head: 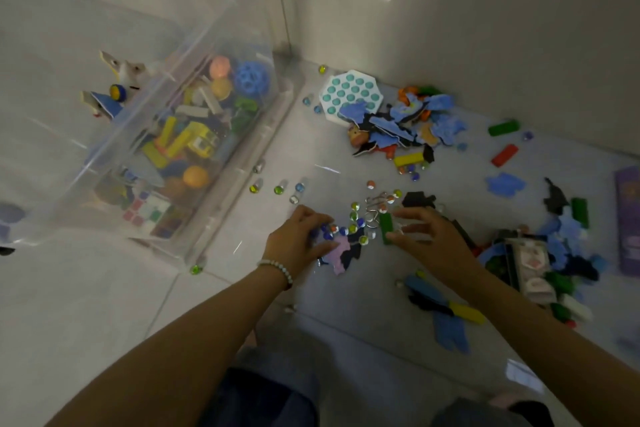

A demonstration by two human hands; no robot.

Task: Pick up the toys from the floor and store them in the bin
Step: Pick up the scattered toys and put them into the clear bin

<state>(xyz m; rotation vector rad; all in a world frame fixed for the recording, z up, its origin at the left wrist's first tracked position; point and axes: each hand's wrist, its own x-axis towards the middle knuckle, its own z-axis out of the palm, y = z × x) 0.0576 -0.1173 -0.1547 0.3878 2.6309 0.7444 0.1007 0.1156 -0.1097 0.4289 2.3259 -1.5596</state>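
**Two hands in a heap of marbles**

Lots of marbles (353,217) lie on the floor (104,305) between the two hands. The left hand (298,237) has its fingers (317,217) bent like a cup over some blue marbles. Its thumb rests on a purple puzzle piece (341,255). I cannot tell if it holds any marbles. A bead bracelet (277,269) is on that wrist. The right hand (433,241) pinches a green block (386,227) between its thumb and first finger. Its other fingers are bent and a bit spread. Some metal rings (374,210) lie just beside the block.

The clear bin (225,211) stands on the floor to the left of the hands. It is well filled with blocks, balls and a cube. More marbles lie along its side. Farther back, near the wall (485,28), a white and teal pop toy (351,94) touches a pile of blue puzzle pieces (412,121). A yellow block (408,159) and a red block (504,155) lie near that pile.
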